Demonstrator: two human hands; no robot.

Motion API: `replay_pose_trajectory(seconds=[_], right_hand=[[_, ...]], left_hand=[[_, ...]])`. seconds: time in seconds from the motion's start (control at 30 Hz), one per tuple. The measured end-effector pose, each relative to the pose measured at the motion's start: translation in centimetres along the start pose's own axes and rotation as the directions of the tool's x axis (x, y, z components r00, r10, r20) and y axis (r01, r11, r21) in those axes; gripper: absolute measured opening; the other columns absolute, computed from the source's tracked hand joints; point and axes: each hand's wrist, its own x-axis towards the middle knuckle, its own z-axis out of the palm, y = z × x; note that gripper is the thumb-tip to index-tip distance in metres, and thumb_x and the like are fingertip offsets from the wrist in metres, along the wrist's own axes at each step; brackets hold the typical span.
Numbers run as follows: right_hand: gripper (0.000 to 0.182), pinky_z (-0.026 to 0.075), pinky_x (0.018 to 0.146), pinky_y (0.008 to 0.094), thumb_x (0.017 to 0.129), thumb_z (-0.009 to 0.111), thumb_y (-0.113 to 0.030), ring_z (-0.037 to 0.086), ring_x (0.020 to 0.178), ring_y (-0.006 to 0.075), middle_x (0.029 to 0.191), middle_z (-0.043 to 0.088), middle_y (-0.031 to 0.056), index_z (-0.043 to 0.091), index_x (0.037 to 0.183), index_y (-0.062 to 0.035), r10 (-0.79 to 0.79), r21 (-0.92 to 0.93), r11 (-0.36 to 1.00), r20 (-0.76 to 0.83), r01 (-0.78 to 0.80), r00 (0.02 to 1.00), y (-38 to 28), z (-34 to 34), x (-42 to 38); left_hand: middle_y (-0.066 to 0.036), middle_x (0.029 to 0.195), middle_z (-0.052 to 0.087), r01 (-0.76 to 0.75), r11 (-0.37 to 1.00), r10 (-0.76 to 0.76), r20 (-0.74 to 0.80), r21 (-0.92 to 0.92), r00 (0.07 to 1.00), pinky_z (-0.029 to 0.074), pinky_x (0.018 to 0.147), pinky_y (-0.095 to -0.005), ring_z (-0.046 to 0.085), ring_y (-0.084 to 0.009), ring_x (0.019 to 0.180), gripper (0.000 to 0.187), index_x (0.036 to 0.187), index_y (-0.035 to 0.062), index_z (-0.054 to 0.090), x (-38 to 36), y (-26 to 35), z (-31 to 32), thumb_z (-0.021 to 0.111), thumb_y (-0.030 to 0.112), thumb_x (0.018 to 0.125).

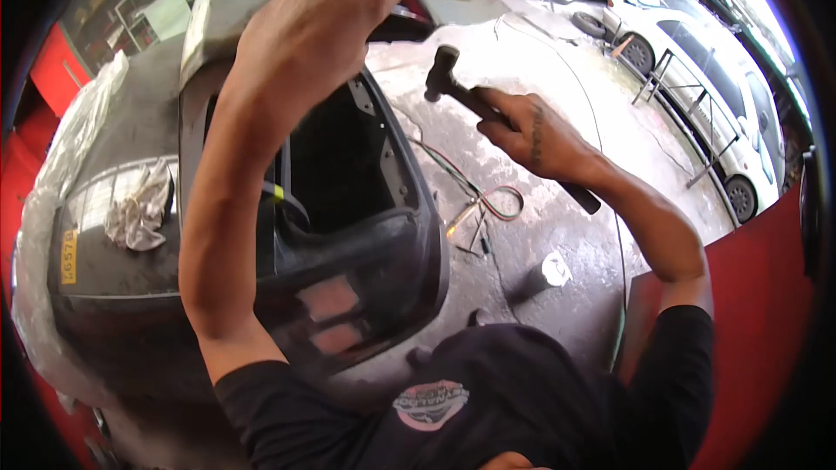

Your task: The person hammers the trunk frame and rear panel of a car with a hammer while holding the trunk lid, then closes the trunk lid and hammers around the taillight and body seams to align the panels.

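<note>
My right hand (pixel 540 133) is wrapped round the handle of a hammer (pixel 470 100), its dark head up and to the left of the fingers. Raised at the top of the view, my left hand (pixel 318 17) rests at the edge of a pale car panel (pixel 228 13), near a red light. Its fingers are bent, and whether they grip anything is hidden. Below the left hand lies the dark opening (pixel 335 165) in the car's rear corner. The dark bumper (pixel 383 296) below it has two pinkish patches.
A crumpled cloth (pixel 139 209) lies on the dark car body at the left. Cables (pixel 501 200) and a can (pixel 553 270) are on the concrete floor. Metal stands (pixel 697 113) and a white car (pixel 740 78) are at the right, beside a red panel (pixel 749 322).
</note>
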Motion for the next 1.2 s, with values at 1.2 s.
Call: replay_pose_trajectory(seconds=[1.2], right_hand=[[0.037, 0.055, 0.083, 0.0478, 0.087, 0.052, -0.007, 0.069, 0.086, 0.0361, 0.096, 0.069, 0.0220, 0.065, 0.121, 0.0001, 0.093, -0.099, 0.994, 0.424, -0.056, 0.901, 3.3, 9.9, -5.6]], left_hand=[[-0.011, 0.135, 0.064, -0.014, 0.999, 0.012, -0.055, -0.037, 0.998, 0.049, 0.110, -0.0412, 0.058, -0.0298, 0.127, 0.062, 0.132, 0.0066, 0.066, -0.2, 1.0, 0.9, 0.078, -0.005, 0.073]])
